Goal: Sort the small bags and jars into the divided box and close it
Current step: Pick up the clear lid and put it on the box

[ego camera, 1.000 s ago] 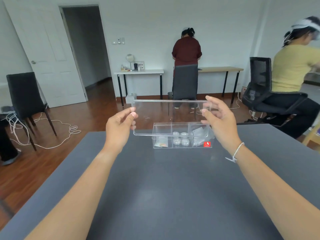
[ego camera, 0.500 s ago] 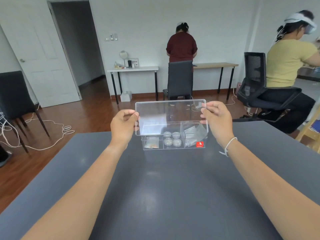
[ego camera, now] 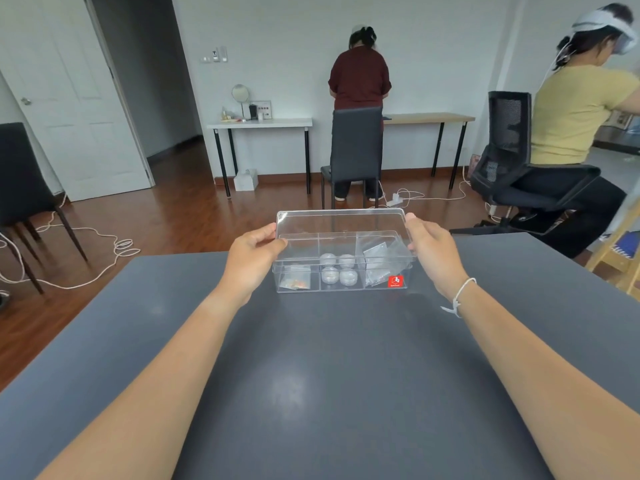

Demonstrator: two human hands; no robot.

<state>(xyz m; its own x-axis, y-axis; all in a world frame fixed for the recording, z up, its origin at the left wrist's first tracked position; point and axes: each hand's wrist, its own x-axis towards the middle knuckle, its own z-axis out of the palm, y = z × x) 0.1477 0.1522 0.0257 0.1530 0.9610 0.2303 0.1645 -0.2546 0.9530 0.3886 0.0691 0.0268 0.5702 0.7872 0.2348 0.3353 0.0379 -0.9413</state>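
Note:
A clear divided box [ego camera: 341, 289] with a red sticker stands on the grey table [ego camera: 311, 375], far middle. Its left compartment holds a small bag with orange bits [ego camera: 295, 280], the middle one several small round jars [ego camera: 337, 268], the right one clear bags [ego camera: 377, 263]. A clear lid [ego camera: 341, 221] sits just over the box top, tilted up at the back. My left hand [ego camera: 254, 259] pinches the lid's left end. At the right end my right hand [ego camera: 431, 252] grips it.
Beyond the table stand a dark chair [ego camera: 356, 150], two desks and a person in a dark red top [ego camera: 360, 77]. A person in yellow [ego camera: 575, 112] sits on an office chair at the right. Cables lie on the wooden floor at the left.
Both hands have brought the lid down from above and behind the box until it lies nearly on the box top. The camera has tilted slightly.

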